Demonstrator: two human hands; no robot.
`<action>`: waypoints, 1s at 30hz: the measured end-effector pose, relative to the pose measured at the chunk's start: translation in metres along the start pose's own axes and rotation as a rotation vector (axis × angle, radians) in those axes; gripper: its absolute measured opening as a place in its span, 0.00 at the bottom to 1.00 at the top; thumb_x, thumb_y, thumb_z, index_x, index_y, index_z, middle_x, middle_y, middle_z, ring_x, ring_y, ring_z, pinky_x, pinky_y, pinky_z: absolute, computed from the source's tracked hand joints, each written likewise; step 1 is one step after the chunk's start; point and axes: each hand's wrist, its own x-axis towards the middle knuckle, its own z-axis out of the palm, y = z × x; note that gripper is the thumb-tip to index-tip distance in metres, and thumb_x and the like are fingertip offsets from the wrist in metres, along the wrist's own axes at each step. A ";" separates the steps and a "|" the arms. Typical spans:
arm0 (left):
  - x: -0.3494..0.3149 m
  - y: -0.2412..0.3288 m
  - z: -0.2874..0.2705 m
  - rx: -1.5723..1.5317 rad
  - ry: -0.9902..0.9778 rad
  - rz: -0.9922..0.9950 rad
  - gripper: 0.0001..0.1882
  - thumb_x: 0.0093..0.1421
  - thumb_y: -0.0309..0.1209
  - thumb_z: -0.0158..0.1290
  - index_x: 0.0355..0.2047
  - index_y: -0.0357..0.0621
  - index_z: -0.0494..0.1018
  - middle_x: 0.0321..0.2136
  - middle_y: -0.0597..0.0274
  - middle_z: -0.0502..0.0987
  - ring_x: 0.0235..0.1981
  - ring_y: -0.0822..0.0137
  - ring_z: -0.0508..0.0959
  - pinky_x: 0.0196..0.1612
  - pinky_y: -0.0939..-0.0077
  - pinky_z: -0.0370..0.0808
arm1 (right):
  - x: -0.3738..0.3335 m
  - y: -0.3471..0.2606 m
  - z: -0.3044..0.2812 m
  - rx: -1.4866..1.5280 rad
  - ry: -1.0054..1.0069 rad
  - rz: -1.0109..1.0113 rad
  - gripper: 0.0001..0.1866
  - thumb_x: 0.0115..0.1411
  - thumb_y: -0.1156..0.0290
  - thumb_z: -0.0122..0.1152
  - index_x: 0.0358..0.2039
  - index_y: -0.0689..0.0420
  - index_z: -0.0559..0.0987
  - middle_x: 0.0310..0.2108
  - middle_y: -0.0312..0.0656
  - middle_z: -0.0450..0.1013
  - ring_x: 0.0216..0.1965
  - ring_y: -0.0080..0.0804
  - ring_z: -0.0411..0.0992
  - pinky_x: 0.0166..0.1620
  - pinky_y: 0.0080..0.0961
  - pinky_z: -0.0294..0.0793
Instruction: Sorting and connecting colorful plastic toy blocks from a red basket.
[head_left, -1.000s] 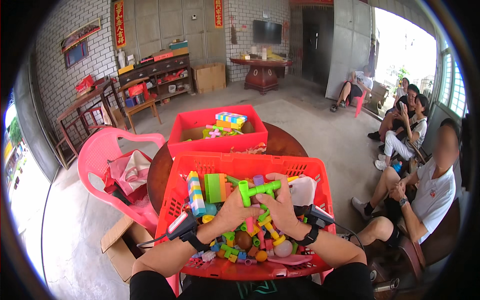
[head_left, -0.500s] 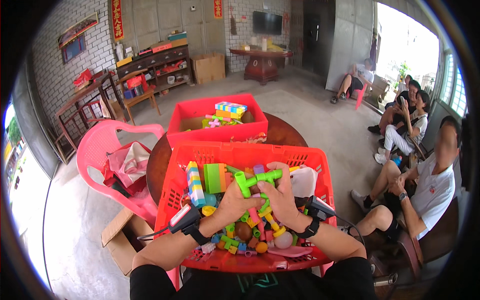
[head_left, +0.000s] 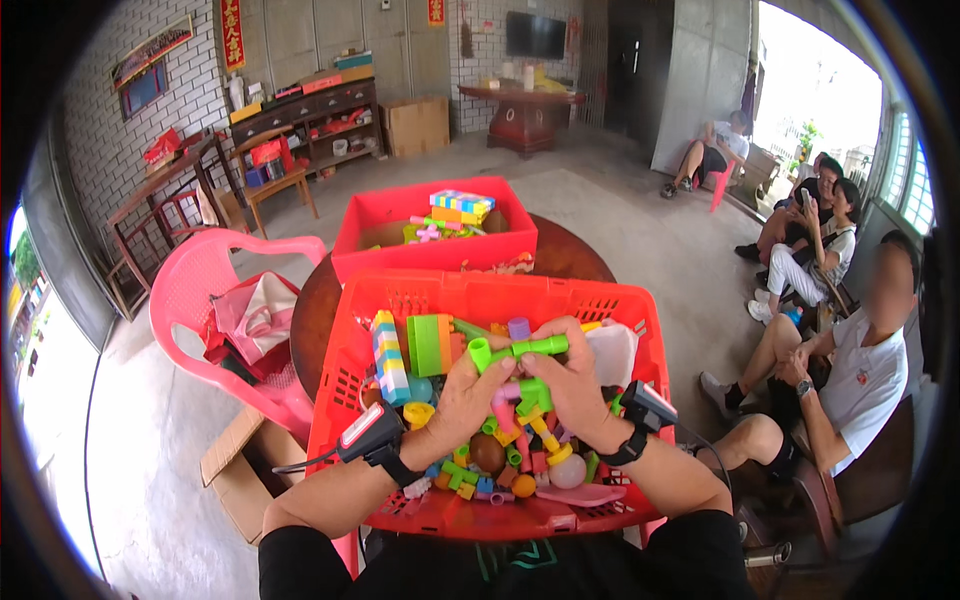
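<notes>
Above a red plastic basket (head_left: 500,284), both my hands grip a bright green toy pipe assembly (head_left: 540,347). My left hand (head_left: 458,400) is closed round its left end, near an open round socket that faces up. My right hand (head_left: 572,388) pinches it on the right, with the thumb pressed against the middle. A lower green part shows between the hands, but the fingers hide how it joins. Beneath lie mixed toy pieces: a brown ball (head_left: 487,453), a pale ball (head_left: 568,471), a pink flat piece (head_left: 582,495), a green-and-orange block (head_left: 430,344) and a multicoloured block stack (head_left: 390,360).
The basket stands on a round brown table (head_left: 575,262), with a red box (head_left: 430,260) of toys behind it. To the left are a pink plastic chair (head_left: 185,285) holding bags and an open cardboard box (head_left: 240,480). Several people sit along the right, the nearest one (head_left: 855,350) close by.
The green pipe assembly has turned in my hands: its left socket now points more upward and the lower part shows differently. My fingers have shifted slightly around it, and the view has moved a little.
</notes>
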 end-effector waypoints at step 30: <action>0.000 0.008 -0.001 0.014 -0.026 0.168 0.10 0.64 0.33 0.45 0.40 0.39 0.63 0.30 0.65 0.70 0.32 0.77 0.70 0.36 0.81 0.71 | -0.010 -0.005 0.004 0.183 0.007 0.015 0.12 0.59 0.71 0.55 0.40 0.55 0.62 0.30 0.37 0.68 0.27 0.19 0.69 0.23 0.14 0.68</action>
